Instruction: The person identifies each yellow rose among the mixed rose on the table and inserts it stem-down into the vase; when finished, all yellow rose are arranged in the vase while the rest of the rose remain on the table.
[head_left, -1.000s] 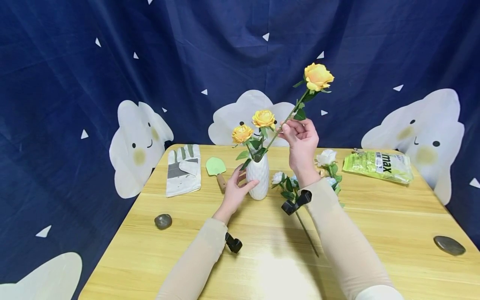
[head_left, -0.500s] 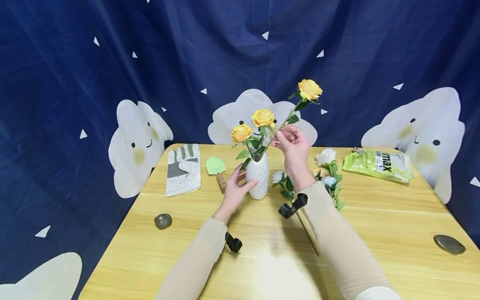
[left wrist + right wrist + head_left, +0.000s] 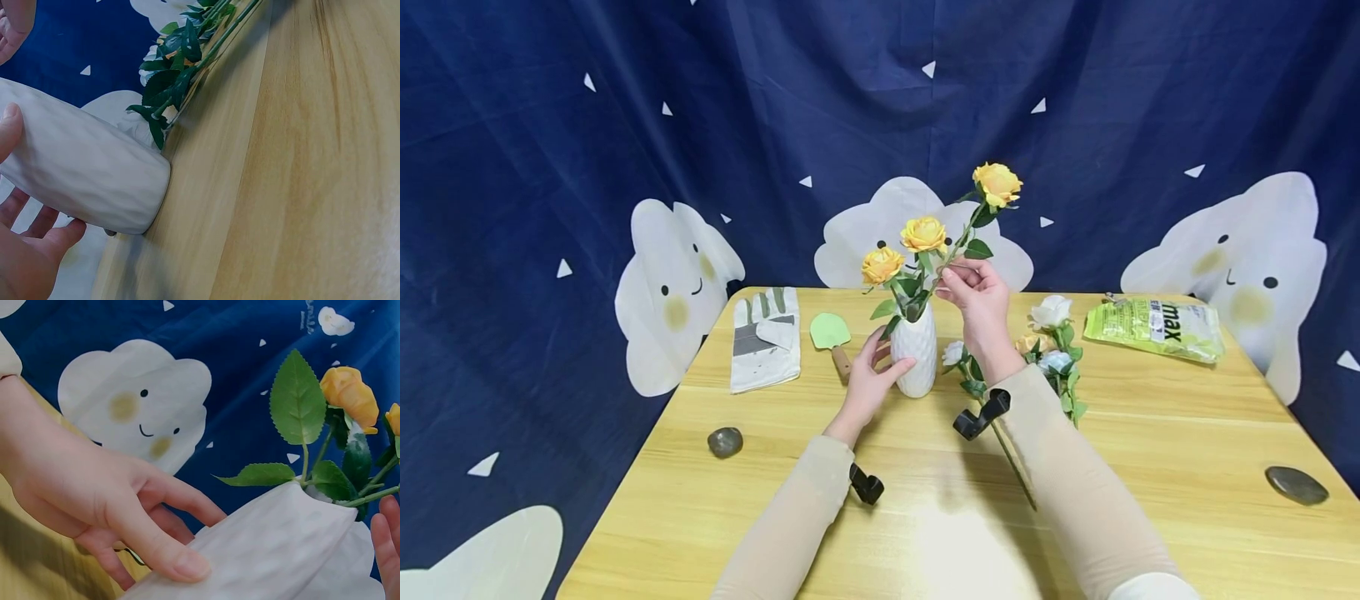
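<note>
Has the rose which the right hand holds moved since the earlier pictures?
Yes: in the head view, this rose has moved down and to the left against the curtain, nearer to the vase.

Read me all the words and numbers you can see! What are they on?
"max": big dark letters turned sideways, on the bag.
Other, smaller print on that bag: too small to read.
Tiny letters high on the curtain, in the right wrist view: too blurred to read.
Numbers: none that I can read.
</note>
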`<state>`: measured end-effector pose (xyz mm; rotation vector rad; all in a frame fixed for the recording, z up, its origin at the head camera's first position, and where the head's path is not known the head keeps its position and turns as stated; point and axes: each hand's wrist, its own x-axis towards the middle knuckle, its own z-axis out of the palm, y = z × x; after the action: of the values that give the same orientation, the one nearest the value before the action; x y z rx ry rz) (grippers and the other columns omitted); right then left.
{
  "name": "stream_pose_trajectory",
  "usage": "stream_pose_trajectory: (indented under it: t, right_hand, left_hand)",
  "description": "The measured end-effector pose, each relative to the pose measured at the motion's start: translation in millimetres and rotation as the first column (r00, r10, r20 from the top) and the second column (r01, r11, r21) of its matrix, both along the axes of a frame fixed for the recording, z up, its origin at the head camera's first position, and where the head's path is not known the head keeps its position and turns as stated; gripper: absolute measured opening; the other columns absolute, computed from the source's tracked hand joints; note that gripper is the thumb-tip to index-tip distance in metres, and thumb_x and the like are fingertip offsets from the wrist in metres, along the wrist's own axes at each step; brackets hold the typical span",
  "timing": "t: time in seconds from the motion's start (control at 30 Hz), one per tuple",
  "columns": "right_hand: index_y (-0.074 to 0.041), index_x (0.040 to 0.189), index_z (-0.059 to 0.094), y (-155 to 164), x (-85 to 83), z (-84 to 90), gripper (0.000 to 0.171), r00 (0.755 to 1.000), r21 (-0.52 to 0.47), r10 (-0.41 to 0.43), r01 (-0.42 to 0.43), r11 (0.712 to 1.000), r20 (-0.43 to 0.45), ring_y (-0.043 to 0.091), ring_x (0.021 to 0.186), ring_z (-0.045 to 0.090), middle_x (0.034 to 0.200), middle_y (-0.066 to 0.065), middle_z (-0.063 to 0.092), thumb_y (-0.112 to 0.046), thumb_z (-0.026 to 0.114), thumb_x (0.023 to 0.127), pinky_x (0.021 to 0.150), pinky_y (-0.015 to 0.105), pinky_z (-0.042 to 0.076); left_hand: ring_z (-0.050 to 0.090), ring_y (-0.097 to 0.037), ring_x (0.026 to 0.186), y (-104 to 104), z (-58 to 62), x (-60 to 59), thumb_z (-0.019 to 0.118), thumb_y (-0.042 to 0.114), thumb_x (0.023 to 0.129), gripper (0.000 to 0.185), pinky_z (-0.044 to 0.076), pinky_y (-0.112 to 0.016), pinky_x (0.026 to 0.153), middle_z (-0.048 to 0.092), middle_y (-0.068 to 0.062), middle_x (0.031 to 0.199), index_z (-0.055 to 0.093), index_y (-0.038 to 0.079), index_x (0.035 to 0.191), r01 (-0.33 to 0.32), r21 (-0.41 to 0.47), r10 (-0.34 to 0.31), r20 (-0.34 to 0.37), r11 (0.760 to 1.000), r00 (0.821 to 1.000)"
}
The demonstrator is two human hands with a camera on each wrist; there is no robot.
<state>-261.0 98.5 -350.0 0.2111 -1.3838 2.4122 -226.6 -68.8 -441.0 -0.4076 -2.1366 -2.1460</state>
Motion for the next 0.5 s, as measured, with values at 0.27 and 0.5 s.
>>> stream_pose_trajectory:
  t: [0.27,0.5]
  right_hand:
    - [-0.007,0.091,0.061,-7.0,0.7,-7.2,0.015,0.998,0.04,-0.049,0.048,0.998,0.03,0.015,0.07,0.064,0.08,0.003,0.065,0.006,0.063,0.084,0.065,0.028,0.055]
    - [0.001,0.094,0.061,-10.7,2.8,-17.9,0.014,0.996,0.109,-0.078,0.074,0.991,0.032,0.012,0.072,0.061,0.079,-0.001,0.065,0.007,0.065,0.082,0.069,0.029,0.054]
  left_hand:
    - [0.045,-0.036,0.119,0.4,-0.6,-0.6,0.071,0.009,0.083,0.061,0.042,-0.048,0.095,0.047,-0.018,0.13,0.043,0.009,0.137,0.004,-0.003,-0.004,-0.011,1.0,1.0]
    - [0.045,-0.037,0.118,0.3,-0.6,-0.7,0.071,0.008,0.083,0.06,0.043,-0.047,0.094,0.047,-0.018,0.13,0.044,0.008,0.137,0.003,0.001,-0.003,-0.016,1.0,1.0]
